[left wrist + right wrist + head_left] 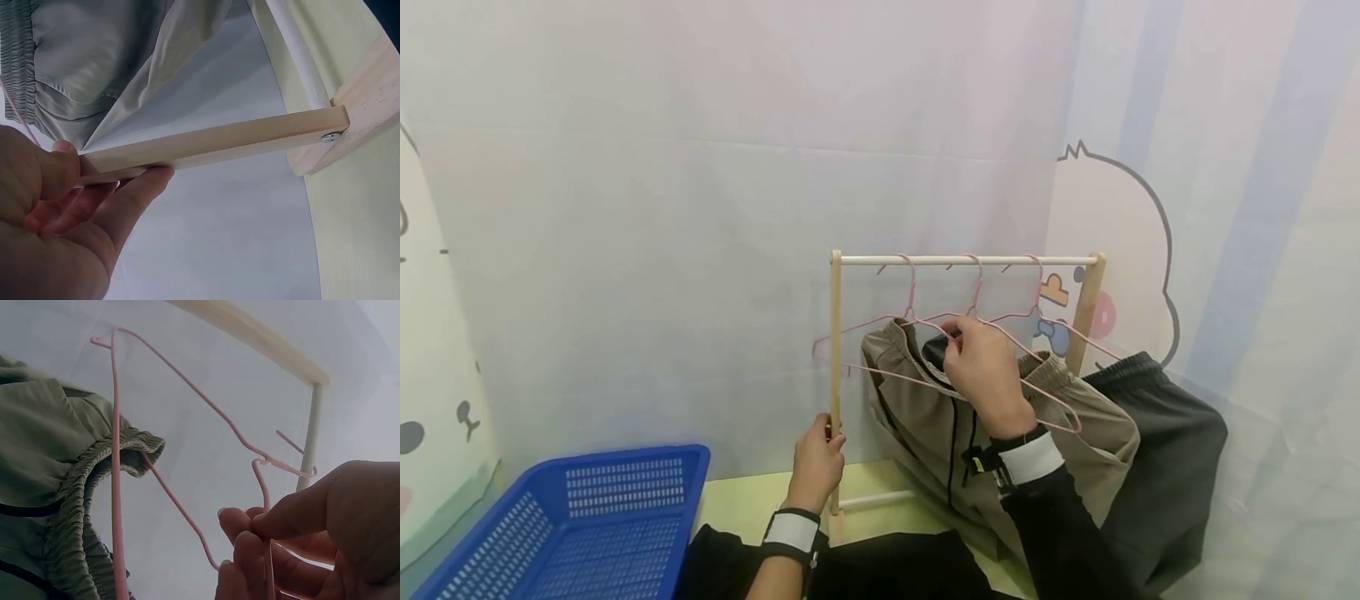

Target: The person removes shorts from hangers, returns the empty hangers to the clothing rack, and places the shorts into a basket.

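Observation:
My left hand (815, 467) grips the left wooden post (836, 333) of a small clothes rack, thumb on one side and fingers on the other in the left wrist view. My right hand (988, 371) pinches the sloping wire of a pink hanger (187, 381), near its neck. That hanger hooks over the rack's white top bar (880, 261). Khaki drawstring pants (917, 433) with black cords hang from it, their elastic waist left of my fingers in the right wrist view. Beige pants (1097, 408) and dark grey pants (1180, 458) hang farther right on two more pink hangers.
A blue plastic basket (700, 475) stands at the left on the pale yellow tabletop (737, 500). Black cloth (895, 567) lies along the front edge of the view. A printed curtain (700, 250) hangs behind the rack; the rack's right post (1086, 308) stands near it.

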